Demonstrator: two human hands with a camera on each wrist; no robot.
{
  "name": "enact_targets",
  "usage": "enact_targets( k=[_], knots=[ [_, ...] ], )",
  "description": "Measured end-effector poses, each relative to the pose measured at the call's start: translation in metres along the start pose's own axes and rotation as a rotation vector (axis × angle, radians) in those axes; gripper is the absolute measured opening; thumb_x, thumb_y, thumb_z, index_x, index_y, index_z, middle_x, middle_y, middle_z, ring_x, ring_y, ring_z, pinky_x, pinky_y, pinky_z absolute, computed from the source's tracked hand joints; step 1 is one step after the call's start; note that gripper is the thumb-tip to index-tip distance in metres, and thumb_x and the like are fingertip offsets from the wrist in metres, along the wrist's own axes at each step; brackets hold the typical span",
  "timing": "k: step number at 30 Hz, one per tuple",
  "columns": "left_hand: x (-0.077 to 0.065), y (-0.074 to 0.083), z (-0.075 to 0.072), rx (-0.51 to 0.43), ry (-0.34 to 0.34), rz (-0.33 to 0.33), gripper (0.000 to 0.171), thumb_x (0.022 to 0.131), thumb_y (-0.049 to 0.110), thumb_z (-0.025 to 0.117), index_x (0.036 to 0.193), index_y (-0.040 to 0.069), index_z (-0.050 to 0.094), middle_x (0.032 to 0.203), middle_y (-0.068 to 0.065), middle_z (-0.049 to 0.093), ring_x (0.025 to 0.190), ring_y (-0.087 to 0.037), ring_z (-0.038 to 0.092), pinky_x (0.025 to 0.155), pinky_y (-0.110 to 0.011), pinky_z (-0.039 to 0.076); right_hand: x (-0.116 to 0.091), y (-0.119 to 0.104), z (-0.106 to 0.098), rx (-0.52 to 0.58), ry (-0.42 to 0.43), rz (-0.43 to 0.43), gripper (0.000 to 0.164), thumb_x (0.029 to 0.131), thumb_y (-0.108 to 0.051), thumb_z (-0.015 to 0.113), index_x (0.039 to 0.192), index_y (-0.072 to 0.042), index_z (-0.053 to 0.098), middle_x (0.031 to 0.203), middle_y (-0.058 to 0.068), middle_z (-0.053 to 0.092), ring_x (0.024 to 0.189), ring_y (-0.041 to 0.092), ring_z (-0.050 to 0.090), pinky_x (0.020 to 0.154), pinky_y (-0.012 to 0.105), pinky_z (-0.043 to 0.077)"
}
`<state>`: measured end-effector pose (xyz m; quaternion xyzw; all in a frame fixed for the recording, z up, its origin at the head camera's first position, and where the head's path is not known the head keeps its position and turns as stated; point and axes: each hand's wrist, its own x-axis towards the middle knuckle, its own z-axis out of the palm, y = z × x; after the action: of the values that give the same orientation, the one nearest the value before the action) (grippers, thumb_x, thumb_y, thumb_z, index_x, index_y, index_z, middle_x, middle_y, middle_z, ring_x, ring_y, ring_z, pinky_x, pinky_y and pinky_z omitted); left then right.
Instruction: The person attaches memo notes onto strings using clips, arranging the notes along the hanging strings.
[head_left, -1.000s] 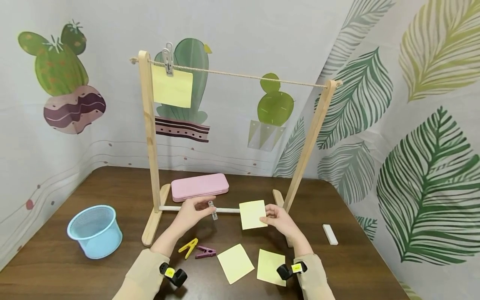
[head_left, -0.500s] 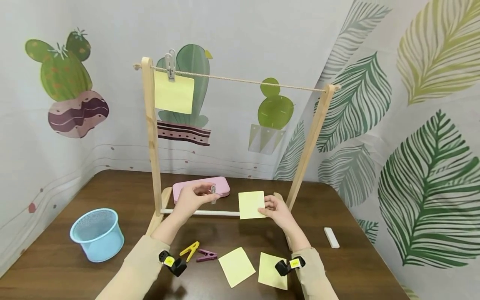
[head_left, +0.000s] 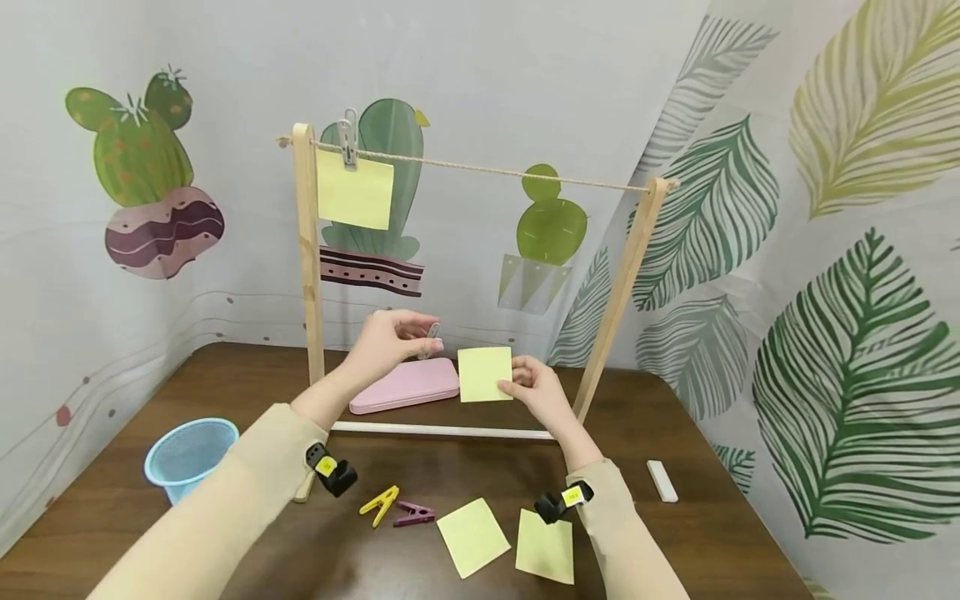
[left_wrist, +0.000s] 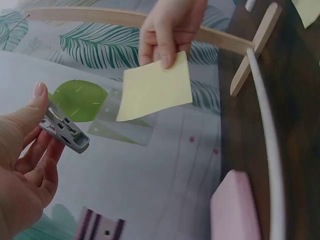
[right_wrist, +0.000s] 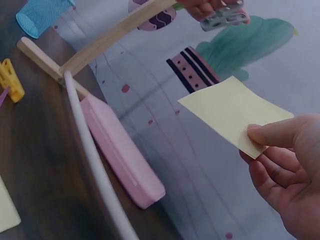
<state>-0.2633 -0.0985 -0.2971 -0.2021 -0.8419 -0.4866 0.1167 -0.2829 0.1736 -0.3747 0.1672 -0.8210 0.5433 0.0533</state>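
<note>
Now pinching 1 clip (left_wrist: 66,131) in the left hand (head_left: 384,340), mouth-down, steep along its long axis; holding 1 note (head_left: 482,375) by an edge in the right hand (head_left: 538,390), jutting toward the clip, apart.

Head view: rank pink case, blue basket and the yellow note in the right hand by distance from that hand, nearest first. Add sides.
1. Yellow note: pinched in the right hand, at its left side.
2. Pink case: left of that hand, past the note.
3. Blue basket: far left.
</note>
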Motion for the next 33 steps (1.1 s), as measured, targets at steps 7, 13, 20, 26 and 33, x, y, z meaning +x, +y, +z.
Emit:
enact_targets(
  k=[7, 13, 20, 26, 33],
  knots=[
    [0.021, 0.036, -0.024, 0.095, -0.010, 0.123, 0.042, 0.082, 0.020, 0.080, 0.120, 0.005, 0.070, 0.112, -0.015, 0.072, 0.096, -0.028, 0.070, 0.084, -0.042, 0.056, 0.025, -0.035, 0.000, 0.017, 0.040, -0.066, 0.026, 0.087, -0.006, 0.071, 0.109, 0.004, 0.062, 0.088, 0.010, 0.072, 0.075, 0.006, 0.060, 0.070, 0.024, 0.046],
    [0.034, 0.072, -0.052, 0.115, -0.011, 0.181, 0.038, 0.086, 0.019, 0.075, 0.122, 0.006, 0.068, 0.112, -0.014, 0.072, 0.096, -0.025, 0.070, 0.083, -0.038, 0.056, 0.050, -0.078, 0.000, 0.087, 0.072, -0.106, 0.024, 0.086, -0.004, 0.071, 0.107, 0.005, 0.062, 0.084, 0.002, 0.071, 0.073, 0.005, 0.060, 0.070, 0.021, 0.048],
    [0.050, 0.114, -0.077, 0.095, 0.022, 0.238, 0.034, 0.091, 0.015, 0.070, 0.123, 0.003, 0.066, 0.111, -0.016, 0.071, 0.095, -0.016, 0.068, 0.083, -0.024, 0.051, 0.071, -0.122, -0.001, 0.148, 0.091, -0.167, 0.024, 0.087, -0.002, 0.070, 0.107, 0.007, 0.061, 0.075, -0.012, 0.066, 0.069, 0.001, 0.061, 0.069, 0.020, 0.047],
    [0.068, 0.143, -0.091, 0.104, 0.091, 0.282, 0.030, 0.091, 0.015, 0.071, 0.119, 0.003, 0.068, 0.104, -0.012, 0.073, 0.082, 0.004, 0.064, 0.078, -0.018, 0.047, 0.086, -0.149, 0.000, 0.183, 0.091, -0.180, 0.025, 0.087, -0.003, 0.071, 0.109, 0.007, 0.062, 0.076, -0.011, 0.066, 0.072, 0.003, 0.062, 0.073, 0.020, 0.050],
    [0.080, 0.164, -0.096, 0.127, 0.153, 0.275, 0.030, 0.093, 0.021, 0.068, 0.118, 0.005, 0.069, 0.108, -0.010, 0.072, 0.086, 0.002, 0.064, 0.085, -0.022, 0.048, 0.099, -0.175, 0.002, 0.222, 0.103, -0.195, 0.027, 0.089, -0.005, 0.070, 0.112, 0.006, 0.062, 0.083, -0.002, 0.068, 0.074, 0.004, 0.063, 0.077, 0.022, 0.051]
  ],
)
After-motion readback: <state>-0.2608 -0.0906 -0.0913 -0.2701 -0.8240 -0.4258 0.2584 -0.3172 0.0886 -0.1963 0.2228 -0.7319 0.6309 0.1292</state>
